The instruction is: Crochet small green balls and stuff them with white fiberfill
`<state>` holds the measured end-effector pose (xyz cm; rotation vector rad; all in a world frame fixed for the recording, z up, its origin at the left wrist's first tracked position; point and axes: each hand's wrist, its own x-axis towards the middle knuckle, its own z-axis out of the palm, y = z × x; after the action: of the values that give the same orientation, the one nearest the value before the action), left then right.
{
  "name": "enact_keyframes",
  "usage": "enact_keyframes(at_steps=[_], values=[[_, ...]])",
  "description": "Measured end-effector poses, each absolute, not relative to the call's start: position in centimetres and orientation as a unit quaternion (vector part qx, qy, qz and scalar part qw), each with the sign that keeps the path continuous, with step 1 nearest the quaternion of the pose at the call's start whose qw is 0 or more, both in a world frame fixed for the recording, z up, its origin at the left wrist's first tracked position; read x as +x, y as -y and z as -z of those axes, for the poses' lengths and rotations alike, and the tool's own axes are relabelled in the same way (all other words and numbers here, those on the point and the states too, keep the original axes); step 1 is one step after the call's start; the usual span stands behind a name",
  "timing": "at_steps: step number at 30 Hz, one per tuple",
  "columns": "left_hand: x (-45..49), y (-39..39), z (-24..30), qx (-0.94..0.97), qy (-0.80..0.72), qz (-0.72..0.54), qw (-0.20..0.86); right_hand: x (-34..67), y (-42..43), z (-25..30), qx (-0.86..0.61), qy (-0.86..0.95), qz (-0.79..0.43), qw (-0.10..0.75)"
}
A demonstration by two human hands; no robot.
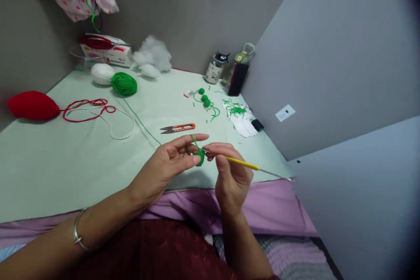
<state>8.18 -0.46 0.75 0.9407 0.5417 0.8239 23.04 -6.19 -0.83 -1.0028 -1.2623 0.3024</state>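
Note:
Between thumb and fingers, my left hand [173,157] pinches a small green crochet piece [200,157], its index finger stretched out with green yarn looped over it. That strand runs back across the table to a green yarn ball [124,84]. My right hand [232,175] grips a crochet hook [243,163] with a yellow handle. The hook's working tip meets the top of the green piece; its other metal end points to the lower right. Just beyond my hands lie orange-handled thread snips [177,128].
A white yarn ball [102,74], red yarn [34,105] and fluffy white stuffing [152,57] sit at the back left. Small green crocheted balls [205,99], green yarn scraps [236,110], a cup [215,70], a bottle [243,57] and a dark phone [238,79] stand or lie toward the right wall.

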Motion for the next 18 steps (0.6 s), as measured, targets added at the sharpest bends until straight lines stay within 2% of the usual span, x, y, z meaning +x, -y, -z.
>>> enact_keyframes(at_steps=[4,7,9,13,15,18], values=[[8.6,0.7,-0.5,0.432,-0.270,-0.406,0.759,22.5,6.5,1.8,-0.476,0.628,-0.002,0.616],[8.6,0.4,-0.7,0.374,-0.263,-0.356,0.815,22.6,6.7,2.4,-0.471,0.659,0.117,0.575],[8.3,0.1,-0.8,0.333,-0.256,-0.310,0.853,22.9,6.7,2.2,-0.469,0.641,0.074,0.603],[7.9,-0.3,-0.8,0.340,-0.256,-0.341,0.838,23.3,6.2,1.3,-0.442,0.532,-0.146,0.707],[7.9,-0.1,-0.7,0.393,-0.253,-0.360,0.807,23.2,6.0,1.1,-0.427,0.525,-0.195,0.710],[7.9,0.3,-0.3,0.473,-0.236,-0.354,0.772,23.1,5.9,1.2,-0.440,0.533,-0.207,0.692]])
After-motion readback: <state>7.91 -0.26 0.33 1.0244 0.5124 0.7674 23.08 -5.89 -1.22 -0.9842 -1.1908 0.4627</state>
